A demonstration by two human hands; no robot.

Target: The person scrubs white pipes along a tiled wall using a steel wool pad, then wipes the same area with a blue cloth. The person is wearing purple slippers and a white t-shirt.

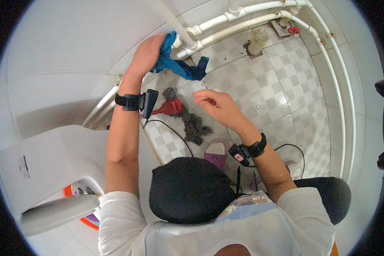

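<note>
My left hand (148,54) is at the tiled wall, on a blue cloth (176,65) that hangs by the white pipes; its fingertips are hidden against the cloth. A darker blue end of the cloth dangles to the right. My right hand (217,105) hovers over the floor with slightly curled fingers and nothing visible in it. Between my forearms, a red plastic brush or dustpan head (172,107) lies by a dark grey clump of hair or lint (193,126) on the floor. Both wrists wear black straps with small devices and cables.
White pipes (256,22) run along the wall base and bend down the right side. A short pipe stub (258,40) rises from the checkered tile floor near a red valve handle (293,30). A purple slipper (216,156) shows beyond my knee. A light grey plastic body (51,153) stands at left.
</note>
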